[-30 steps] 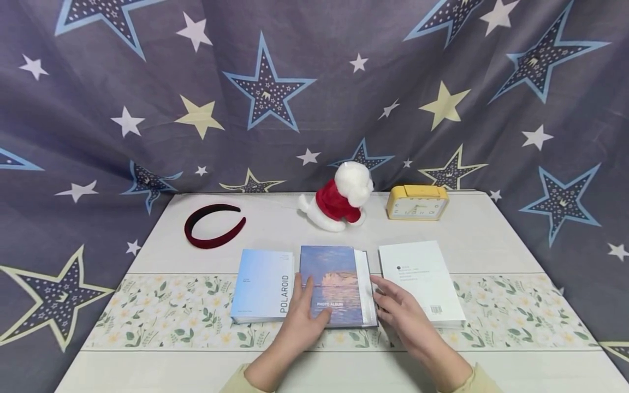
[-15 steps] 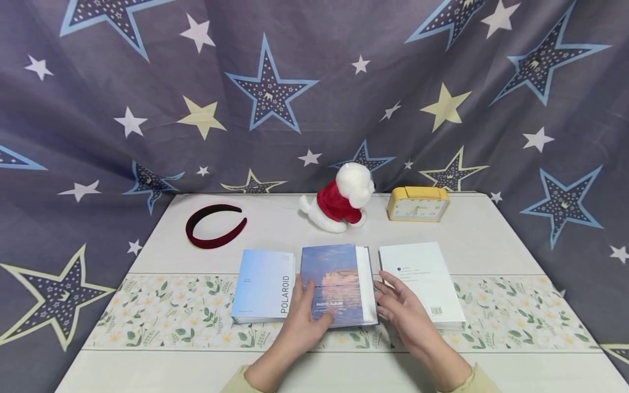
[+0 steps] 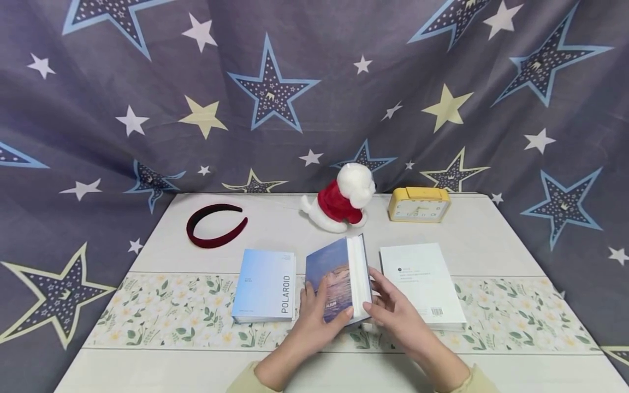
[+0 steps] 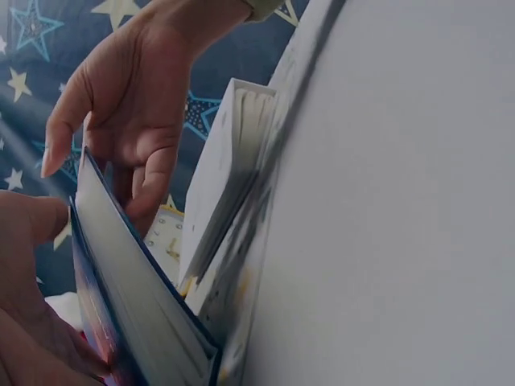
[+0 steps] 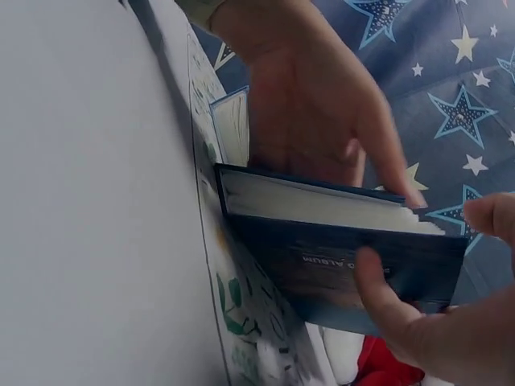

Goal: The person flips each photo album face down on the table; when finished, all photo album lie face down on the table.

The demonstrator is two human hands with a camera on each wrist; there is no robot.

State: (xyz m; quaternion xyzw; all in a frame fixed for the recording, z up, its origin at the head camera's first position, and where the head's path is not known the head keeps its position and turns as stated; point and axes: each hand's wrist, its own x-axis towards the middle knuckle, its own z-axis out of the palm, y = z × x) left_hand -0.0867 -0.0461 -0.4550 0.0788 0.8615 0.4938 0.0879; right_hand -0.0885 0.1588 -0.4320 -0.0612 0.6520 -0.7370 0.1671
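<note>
A photo album point(image 3: 328, 263) with a painted sea-cliff cover stands tilted up from the table, its white page edges turned to the right. My left hand point(image 3: 316, 323) holds it on the left, fingers spread over the cover and thumb near the page edge. On the other side, my right hand point(image 3: 400, 322) has its fingers behind the far cover and its thumb by the near edge. The right wrist view shows the right hand's fingers point(image 5: 378, 289) against a cover with lettering. A light-blue Polaroid album point(image 3: 262, 284) lies left of it, a white album point(image 3: 422, 284) right.
Behind the albums sit a dark red headband point(image 3: 213, 240), a white plush dog point(image 3: 339, 199) in a red top, and a yellow clock point(image 3: 419, 205). A floral strip point(image 3: 167, 311) crosses the white table point(image 3: 147, 371). A star-patterned curtain point(image 3: 295, 142) hangs at the back.
The photo album, flat on the table before, has been raised on its right side and turned up. My right hand has closed in on its right edge; the left moved slightly rightward.
</note>
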